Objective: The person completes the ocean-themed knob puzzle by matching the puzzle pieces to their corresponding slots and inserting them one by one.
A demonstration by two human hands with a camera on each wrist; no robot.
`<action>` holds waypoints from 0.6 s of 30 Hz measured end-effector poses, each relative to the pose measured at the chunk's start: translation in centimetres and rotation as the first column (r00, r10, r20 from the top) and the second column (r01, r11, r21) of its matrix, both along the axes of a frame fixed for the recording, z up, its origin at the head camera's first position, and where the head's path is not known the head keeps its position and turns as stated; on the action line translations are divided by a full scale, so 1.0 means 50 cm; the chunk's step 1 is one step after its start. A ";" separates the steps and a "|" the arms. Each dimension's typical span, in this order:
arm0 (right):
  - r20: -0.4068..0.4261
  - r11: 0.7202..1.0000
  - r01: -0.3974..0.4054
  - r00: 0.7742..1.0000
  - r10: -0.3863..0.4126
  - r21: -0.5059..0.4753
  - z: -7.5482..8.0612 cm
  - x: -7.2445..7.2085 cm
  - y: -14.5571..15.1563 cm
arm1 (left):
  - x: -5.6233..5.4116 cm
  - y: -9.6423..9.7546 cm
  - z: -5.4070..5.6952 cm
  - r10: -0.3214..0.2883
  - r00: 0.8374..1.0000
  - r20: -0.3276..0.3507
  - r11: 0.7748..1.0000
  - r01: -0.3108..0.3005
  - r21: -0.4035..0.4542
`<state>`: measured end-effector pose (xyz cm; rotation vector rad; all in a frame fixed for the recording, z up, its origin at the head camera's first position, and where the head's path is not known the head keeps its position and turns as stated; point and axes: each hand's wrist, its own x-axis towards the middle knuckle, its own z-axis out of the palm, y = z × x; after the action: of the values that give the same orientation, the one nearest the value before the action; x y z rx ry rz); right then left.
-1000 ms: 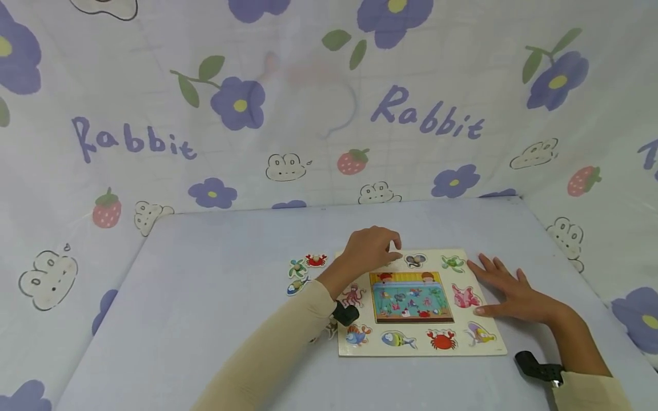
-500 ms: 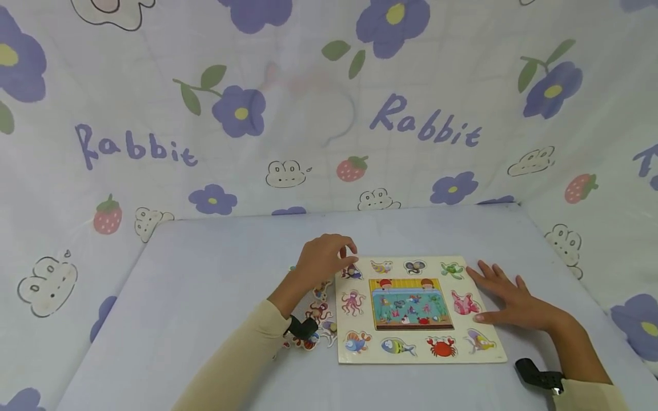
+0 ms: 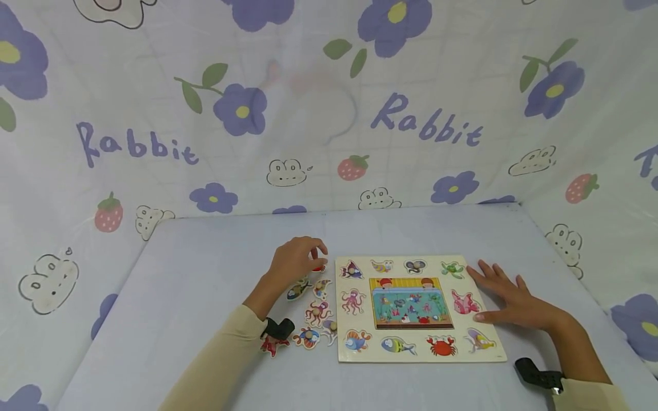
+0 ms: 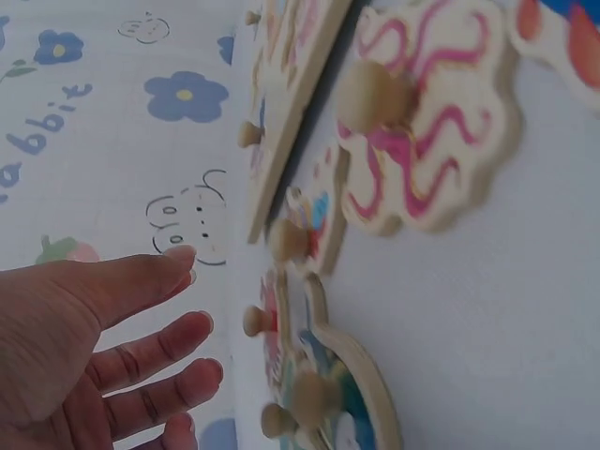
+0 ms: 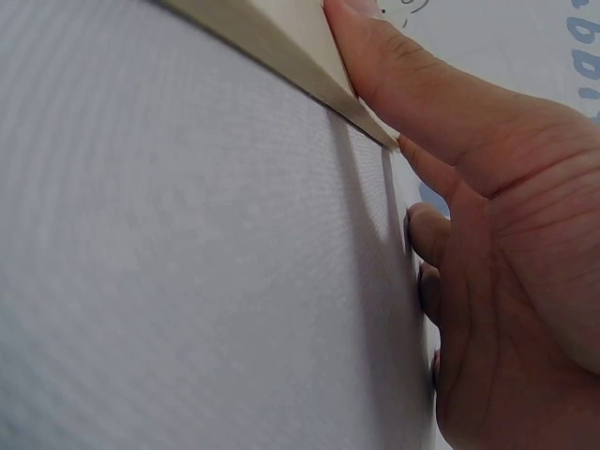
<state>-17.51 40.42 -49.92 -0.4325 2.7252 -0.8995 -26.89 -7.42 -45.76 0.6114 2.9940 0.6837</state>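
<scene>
My left hand (image 3: 295,260) hovers over the loose puzzle pieces left of the board, thumb and fingers bent apart and nothing between them. Under its fingertips a red crab piece (image 3: 320,268) partly shows. In the left wrist view the hand (image 4: 122,347) is close to several wooden knobs, among them the one on the octopus piece (image 4: 441,103). The cream puzzle board (image 3: 411,357) lies flat, with sea animals around a central aquarium picture (image 3: 411,305). My right hand (image 3: 519,299) has its fingers spread at the board's right edge; its thumb (image 5: 422,84) rests on the edge.
Beside the board's left edge lie a dark fish piece (image 3: 298,290), an orange-and-blue fish piece (image 3: 307,338) and a red piece (image 3: 272,346) partly behind the left wrist camera (image 3: 279,329). A patterned curtain (image 3: 319,114) stands behind the table (image 3: 205,274).
My left hand has moved left, from above the board's top edge past its top left corner to the loose pieces, uncovering the board's top row. The right hand has stayed in place.
</scene>
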 end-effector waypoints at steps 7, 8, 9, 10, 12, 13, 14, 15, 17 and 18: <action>0.004 1.000 0.000 1.000 0.000 0.001 -0.003 -0.002 0.001 | 0.001 -0.024 -0.017 0.042 0.999 0.024 0.999 -0.041 -0.032; 0.003 1.000 0.000 1.000 0.000 0.003 -0.003 -0.001 0.001 | 0.001 -0.025 -0.018 0.048 0.999 0.025 0.998 -0.047 -0.036; 0.000 1.000 0.000 1.000 0.000 0.003 -0.003 -0.001 0.001 | 0.000 -0.027 -0.020 0.052 0.998 0.026 0.998 -0.051 -0.039; -0.001 1.000 0.000 1.000 0.000 0.003 -0.003 -0.001 0.002 | -0.001 -0.027 -0.021 0.056 0.998 0.027 0.998 -0.055 -0.042; -0.003 1.000 0.000 1.000 0.000 0.003 -0.001 0.000 0.002 | -0.002 -0.028 -0.023 0.056 0.998 0.026 0.998 -0.055 -0.043; -0.003 1.000 0.000 1.000 0.000 0.001 -0.001 0.001 0.002 | -0.003 -0.028 -0.024 0.055 0.998 0.025 0.998 -0.053 -0.044; -0.003 1.000 0.000 1.000 0.000 -0.001 0.000 0.001 0.001 | -0.004 -0.029 -0.024 0.052 0.998 0.024 0.998 -0.051 -0.047; -0.002 1.000 0.001 1.000 -0.001 -0.003 0.001 0.002 0.001 | -0.004 -0.029 -0.025 0.049 0.999 0.023 0.998 -0.047 -0.050; 0.001 1.000 0.001 1.000 -0.001 -0.007 0.002 0.002 0.000 | -0.005 -0.028 -0.025 0.042 0.999 0.023 0.998 -0.041 -0.056; 0.003 1.000 0.001 1.000 -0.001 -0.007 0.003 0.002 -0.001 | -0.006 -0.028 -0.026 0.042 0.999 0.023 0.997 -0.040 -0.061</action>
<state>-17.41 40.38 -49.77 -0.4307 2.7204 -0.9095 -27.17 -8.82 -47.04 0.5361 2.9998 0.5961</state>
